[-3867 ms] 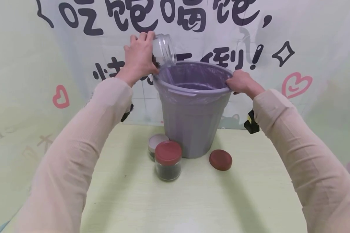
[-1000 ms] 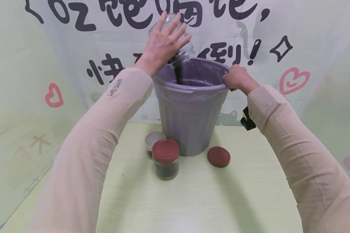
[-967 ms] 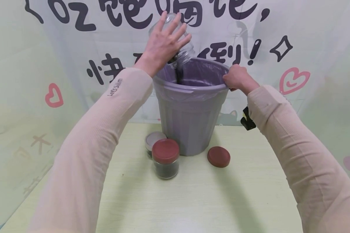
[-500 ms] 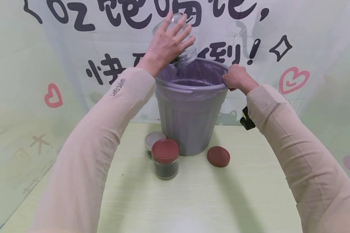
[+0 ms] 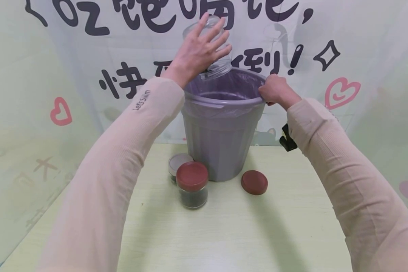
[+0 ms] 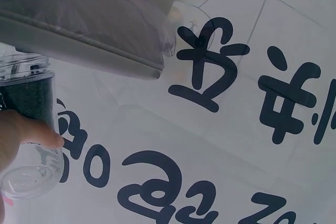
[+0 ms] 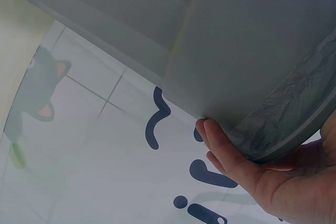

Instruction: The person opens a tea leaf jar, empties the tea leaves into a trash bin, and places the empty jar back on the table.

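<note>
In the head view my left hand point(image 5: 198, 54) grips a clear glass jar point(image 5: 221, 68), tilted mouth down over the left side of a grey-purple trash bin point(image 5: 222, 143). Dark contents show inside the jar point(image 6: 29, 98) near its mouth in the left wrist view, with a thumb across the glass. My right hand point(image 5: 277, 90) holds the bin's rim on the right; in the right wrist view its fingers point(image 7: 226, 150) lie against the outside wall below the rim. A clear plastic liner point(image 5: 197, 85) covers the bin's inside and folds over its rim. The bin's bottom is hidden.
On the pale table point(image 5: 217, 234), a red-lidded jar point(image 5: 193, 198) with dark contents stands before the bin. Behind it is a grey-lidded jar point(image 5: 179, 162). A loose red lid point(image 5: 254, 182) lies to the right. A printed cloth point(image 5: 136, 49) hangs behind.
My left hand has swung right and turned the jar from sideways to mouth down. A dark stream fell from it a second ago, then thinned away. My right hand has kept its hold.
</note>
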`<move>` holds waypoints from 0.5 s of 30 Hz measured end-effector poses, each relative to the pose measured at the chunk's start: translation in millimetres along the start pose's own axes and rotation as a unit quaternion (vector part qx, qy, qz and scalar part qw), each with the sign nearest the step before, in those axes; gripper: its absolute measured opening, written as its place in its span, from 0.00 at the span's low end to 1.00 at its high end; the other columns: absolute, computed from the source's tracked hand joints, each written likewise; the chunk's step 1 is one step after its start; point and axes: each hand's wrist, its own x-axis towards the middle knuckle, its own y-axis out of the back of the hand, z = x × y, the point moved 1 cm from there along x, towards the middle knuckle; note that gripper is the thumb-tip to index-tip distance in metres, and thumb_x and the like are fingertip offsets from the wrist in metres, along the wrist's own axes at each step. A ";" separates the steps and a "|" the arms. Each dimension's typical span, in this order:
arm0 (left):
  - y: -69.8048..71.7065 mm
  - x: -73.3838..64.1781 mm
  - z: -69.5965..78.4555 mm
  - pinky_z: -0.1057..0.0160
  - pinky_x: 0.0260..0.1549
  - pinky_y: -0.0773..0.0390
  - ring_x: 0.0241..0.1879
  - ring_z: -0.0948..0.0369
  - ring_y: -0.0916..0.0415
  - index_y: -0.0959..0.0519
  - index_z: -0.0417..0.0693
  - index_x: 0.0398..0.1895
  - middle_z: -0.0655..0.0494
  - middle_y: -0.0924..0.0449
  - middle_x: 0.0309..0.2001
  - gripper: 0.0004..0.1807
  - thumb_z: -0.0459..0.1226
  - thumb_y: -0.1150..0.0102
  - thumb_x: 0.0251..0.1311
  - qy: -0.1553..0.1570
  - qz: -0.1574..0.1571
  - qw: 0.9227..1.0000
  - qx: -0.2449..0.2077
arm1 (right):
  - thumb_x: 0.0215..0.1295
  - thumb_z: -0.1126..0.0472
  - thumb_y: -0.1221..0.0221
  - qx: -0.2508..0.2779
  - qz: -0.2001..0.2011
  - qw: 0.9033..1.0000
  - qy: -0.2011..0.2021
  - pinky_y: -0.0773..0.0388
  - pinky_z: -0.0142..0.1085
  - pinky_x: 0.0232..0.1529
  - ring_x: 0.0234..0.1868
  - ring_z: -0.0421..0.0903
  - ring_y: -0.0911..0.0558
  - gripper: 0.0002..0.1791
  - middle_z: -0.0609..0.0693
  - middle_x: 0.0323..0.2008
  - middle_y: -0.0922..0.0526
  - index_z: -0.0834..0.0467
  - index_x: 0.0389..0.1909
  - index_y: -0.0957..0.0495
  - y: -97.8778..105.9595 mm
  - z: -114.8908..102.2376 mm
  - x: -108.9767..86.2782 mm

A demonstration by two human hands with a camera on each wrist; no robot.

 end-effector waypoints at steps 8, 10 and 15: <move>-0.7 1.0 -1.1 0.46 0.62 0.55 0.66 0.49 0.57 0.43 0.53 0.62 0.47 0.46 0.65 0.32 0.21 0.58 0.55 -0.025 0.006 1.000 0.016 | 0.56 0.67 0.61 -0.003 -0.001 1.000 0.001 0.27 0.26 0.21 0.08 0.36 0.27 0.09 0.51 0.16 0.28 0.62 0.20 0.35 0.6 -1.0 0.7; -0.2 1.3 -1.3 0.46 0.62 0.55 0.67 0.49 0.57 0.43 0.52 0.62 0.47 0.46 0.65 0.33 0.21 0.54 0.53 -0.033 0.003 0.999 0.021 | 0.56 0.67 0.61 -0.005 0.001 1.000 0.002 0.26 0.27 0.24 0.08 0.36 0.27 0.09 0.51 0.16 0.28 0.61 0.20 0.35 0.7 -0.8 0.2; 0.8 2.6 -0.4 0.46 0.62 0.55 0.66 0.50 0.57 0.42 0.52 0.61 0.48 0.46 0.65 0.32 0.21 0.55 0.54 -0.055 0.007 0.998 0.026 | 0.55 0.67 0.61 -0.009 0.005 1.000 0.003 0.25 0.29 0.29 0.07 0.35 0.27 0.09 0.52 0.17 0.28 0.61 0.19 0.35 0.1 0.0 -0.2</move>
